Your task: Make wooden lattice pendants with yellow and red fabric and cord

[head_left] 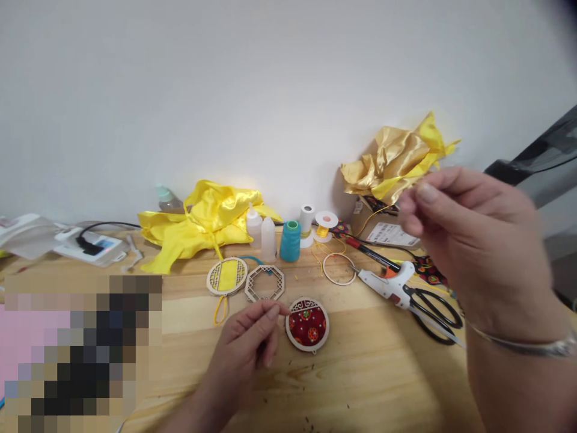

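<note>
My left hand is low over the table, thumb and forefinger pinched together. Its fingertips are at the left edge of a round wooden-framed ornament with dark red patterned fabric and a fretwork top. Whatever lies in that pinch is too small to make out. Raised on the right, my right hand is closed in a pinch, a bangle on its wrist. A thin yellow thread runs up to its fingertips from near a white spool.
Behind lie a yellow-fabric round ornament, an octagonal wooden frame, a thin ring, a teal thread cone and white bottles. A glue gun and black-handled scissors lie right. Yellow satin is by the wall.
</note>
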Available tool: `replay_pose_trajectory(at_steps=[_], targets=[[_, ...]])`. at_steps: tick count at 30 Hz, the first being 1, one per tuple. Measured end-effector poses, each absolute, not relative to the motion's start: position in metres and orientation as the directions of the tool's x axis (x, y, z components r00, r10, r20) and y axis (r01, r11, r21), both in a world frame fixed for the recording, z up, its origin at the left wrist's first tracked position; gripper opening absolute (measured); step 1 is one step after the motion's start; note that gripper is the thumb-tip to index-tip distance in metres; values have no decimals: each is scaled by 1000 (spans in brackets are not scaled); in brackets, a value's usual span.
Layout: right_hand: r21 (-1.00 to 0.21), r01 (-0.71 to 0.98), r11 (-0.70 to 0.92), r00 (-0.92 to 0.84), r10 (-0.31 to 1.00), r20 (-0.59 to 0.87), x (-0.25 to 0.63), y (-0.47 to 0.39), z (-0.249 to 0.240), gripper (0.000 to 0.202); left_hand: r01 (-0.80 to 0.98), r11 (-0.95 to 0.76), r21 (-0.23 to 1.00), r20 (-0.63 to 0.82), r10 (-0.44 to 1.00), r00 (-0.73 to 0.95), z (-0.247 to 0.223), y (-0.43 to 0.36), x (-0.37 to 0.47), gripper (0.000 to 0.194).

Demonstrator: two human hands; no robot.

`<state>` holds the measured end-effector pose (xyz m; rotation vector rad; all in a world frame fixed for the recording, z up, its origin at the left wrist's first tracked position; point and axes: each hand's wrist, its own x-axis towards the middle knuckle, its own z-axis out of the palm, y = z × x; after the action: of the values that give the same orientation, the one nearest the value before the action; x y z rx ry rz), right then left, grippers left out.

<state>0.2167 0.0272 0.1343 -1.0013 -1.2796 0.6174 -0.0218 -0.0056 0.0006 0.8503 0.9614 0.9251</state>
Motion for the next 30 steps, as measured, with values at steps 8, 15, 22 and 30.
replay_pose_trajectory(at_steps=[8,15,22,30], targets=[[-705,645,295,264,780,568,225,-27,138,6,483,-99,870,26,987,157,16,3,-30,23],[-622,733,276,86,870,486,235,-20,125,12,964,-259,54,153,957,248,27,-10,-41,38],[-777,624,89,113,973,203,238,-7,103,19,885,-465,25,397,817,418,25,-4,-63,28],[-873,479,-88,211,977,18,253,-6,86,20,915,-394,86,620,740,261,40,-30,-51,23]])
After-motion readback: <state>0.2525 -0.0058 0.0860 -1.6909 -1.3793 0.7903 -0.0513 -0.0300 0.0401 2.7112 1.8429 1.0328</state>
